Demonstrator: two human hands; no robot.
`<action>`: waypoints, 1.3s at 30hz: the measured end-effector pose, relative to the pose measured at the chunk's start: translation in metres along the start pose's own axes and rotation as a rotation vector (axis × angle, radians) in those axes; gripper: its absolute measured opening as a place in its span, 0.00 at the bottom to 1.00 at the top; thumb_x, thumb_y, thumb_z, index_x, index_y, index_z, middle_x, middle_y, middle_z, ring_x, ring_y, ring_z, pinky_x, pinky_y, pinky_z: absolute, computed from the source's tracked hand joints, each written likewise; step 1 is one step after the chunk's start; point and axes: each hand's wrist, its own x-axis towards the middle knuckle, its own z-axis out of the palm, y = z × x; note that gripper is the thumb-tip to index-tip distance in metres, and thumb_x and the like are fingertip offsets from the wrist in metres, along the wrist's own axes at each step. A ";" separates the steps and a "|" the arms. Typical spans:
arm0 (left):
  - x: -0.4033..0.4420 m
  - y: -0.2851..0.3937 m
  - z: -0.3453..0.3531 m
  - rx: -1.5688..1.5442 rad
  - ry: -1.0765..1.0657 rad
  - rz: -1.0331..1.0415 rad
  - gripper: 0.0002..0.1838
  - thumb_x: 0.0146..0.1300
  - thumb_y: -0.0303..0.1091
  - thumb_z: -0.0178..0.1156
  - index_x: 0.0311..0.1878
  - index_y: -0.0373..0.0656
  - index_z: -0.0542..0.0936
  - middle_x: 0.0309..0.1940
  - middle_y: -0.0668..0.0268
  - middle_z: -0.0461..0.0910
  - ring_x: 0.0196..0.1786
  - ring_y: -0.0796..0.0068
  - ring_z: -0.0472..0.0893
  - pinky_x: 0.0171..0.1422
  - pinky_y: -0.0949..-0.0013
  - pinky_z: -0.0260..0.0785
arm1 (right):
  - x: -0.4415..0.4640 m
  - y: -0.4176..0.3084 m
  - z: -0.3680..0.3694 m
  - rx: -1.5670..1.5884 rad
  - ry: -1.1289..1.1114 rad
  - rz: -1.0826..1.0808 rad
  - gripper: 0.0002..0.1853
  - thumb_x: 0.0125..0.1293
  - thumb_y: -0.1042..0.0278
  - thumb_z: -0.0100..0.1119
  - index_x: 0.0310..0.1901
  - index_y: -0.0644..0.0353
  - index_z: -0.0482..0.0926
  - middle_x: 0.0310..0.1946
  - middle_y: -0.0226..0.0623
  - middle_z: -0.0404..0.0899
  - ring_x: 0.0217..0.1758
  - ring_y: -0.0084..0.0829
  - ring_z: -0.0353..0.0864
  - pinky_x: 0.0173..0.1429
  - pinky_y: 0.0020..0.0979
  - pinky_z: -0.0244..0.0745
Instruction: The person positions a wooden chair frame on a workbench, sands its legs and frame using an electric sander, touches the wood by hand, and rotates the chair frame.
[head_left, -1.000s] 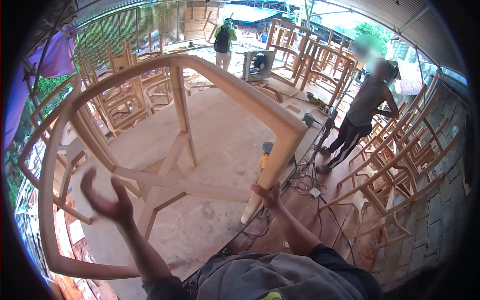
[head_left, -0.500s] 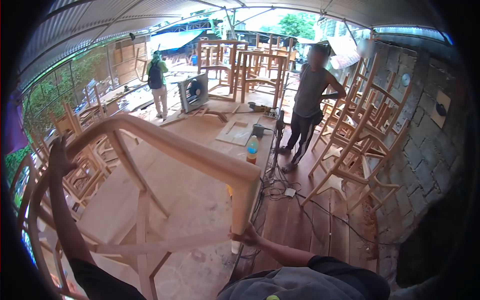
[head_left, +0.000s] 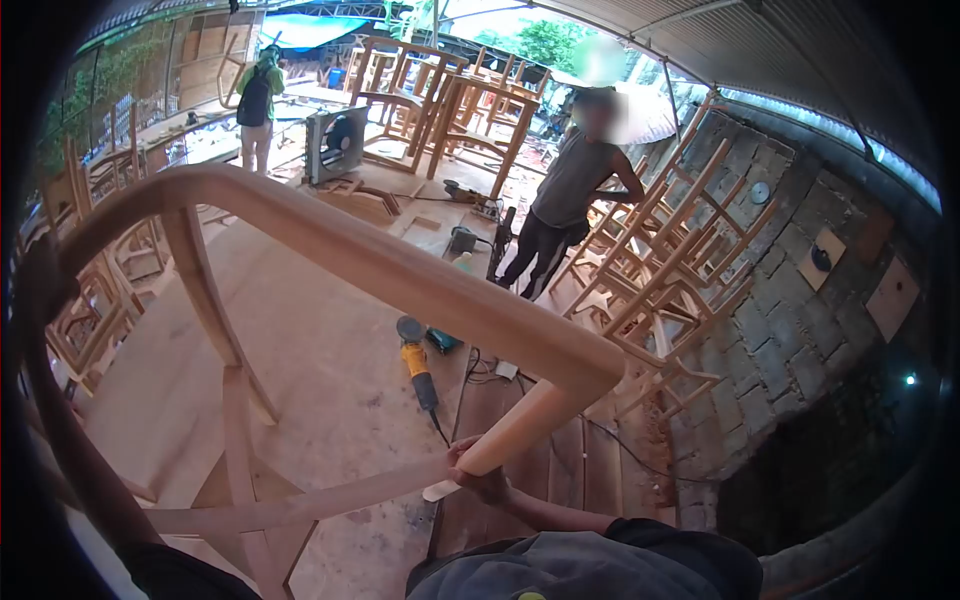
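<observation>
A large wooden chair frame (head_left: 400,275) with a curved top rail and crossed lower bars stands tilted over the work table. At the far left, in shadow, my left hand (head_left: 45,280) is closed round the curved rail. My right hand (head_left: 480,475) grips the lower end of the right leg, its fingers wrapped round the wood near the table edge. Between the frame's rail and my right hand, a yellow and black power tool (head_left: 418,375) lies on the table (head_left: 340,400), with a green tool (head_left: 441,340) beside it.
A person (head_left: 580,190) stands beyond the table on the right, another person (head_left: 257,110) at the back left. Stacked chair frames (head_left: 660,260) lean by the block wall (head_left: 760,350). A boxed fan (head_left: 335,143) and more frames (head_left: 485,125) stand at the table's far end. Cables cross the floor.
My left hand, open and off the frame at first, now holds the rail. The frame has tilted and shifted, its near corner further right. The view has turned to the right.
</observation>
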 end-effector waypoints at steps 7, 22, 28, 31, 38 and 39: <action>-0.022 0.021 -0.031 -0.008 -0.019 0.038 0.33 0.46 0.53 0.72 0.50 0.38 0.85 0.49 0.44 0.84 0.55 0.47 0.83 0.62 0.51 0.75 | 0.040 -0.036 -0.067 0.211 -0.643 0.140 0.37 0.62 0.47 0.68 0.65 0.66 0.71 0.65 0.48 0.73 0.71 0.38 0.70 0.75 0.41 0.62; 0.076 -0.051 0.076 -0.054 0.111 0.116 0.41 0.44 0.46 0.76 0.56 0.27 0.72 0.54 0.38 0.77 0.58 0.41 0.79 0.62 0.50 0.74 | 0.148 -0.411 0.017 -1.236 -0.667 -0.144 0.53 0.61 0.47 0.67 0.74 0.76 0.48 0.57 0.70 0.73 0.55 0.52 0.82 0.57 0.46 0.79; 0.020 -0.019 0.024 -0.006 0.040 0.088 0.39 0.46 0.50 0.76 0.55 0.32 0.73 0.52 0.44 0.80 0.57 0.46 0.81 0.61 0.48 0.75 | 0.133 -0.369 -0.003 -1.164 -0.590 -0.378 0.44 0.55 0.68 0.60 0.68 0.90 0.53 0.37 0.61 0.81 0.45 0.53 0.83 0.50 0.46 0.78; -0.010 -0.011 0.005 0.001 0.217 0.103 0.36 0.44 0.47 0.76 0.54 0.34 0.77 0.48 0.48 0.84 0.51 0.47 0.84 0.57 0.50 0.78 | 0.123 -0.364 -0.014 -1.136 -0.565 -0.419 0.43 0.57 0.69 0.59 0.68 0.89 0.53 0.35 0.60 0.80 0.42 0.53 0.83 0.49 0.45 0.78; -0.100 0.020 -0.090 -0.034 0.321 0.104 0.28 0.44 0.40 0.73 0.49 0.39 0.80 0.41 0.46 0.85 0.46 0.43 0.84 0.53 0.47 0.78 | 0.059 -0.350 -0.091 -1.049 -0.392 -0.671 0.40 0.62 0.69 0.57 0.67 0.91 0.53 0.29 0.53 0.79 0.26 0.42 0.79 0.33 0.43 0.78; -0.122 0.029 -0.105 -0.014 0.373 0.100 0.26 0.45 0.39 0.73 0.47 0.38 0.79 0.41 0.47 0.84 0.44 0.42 0.84 0.50 0.45 0.77 | 0.049 -0.351 -0.100 -1.067 -0.417 -0.602 0.40 0.62 0.69 0.57 0.67 0.91 0.52 0.29 0.52 0.79 0.25 0.40 0.78 0.32 0.42 0.78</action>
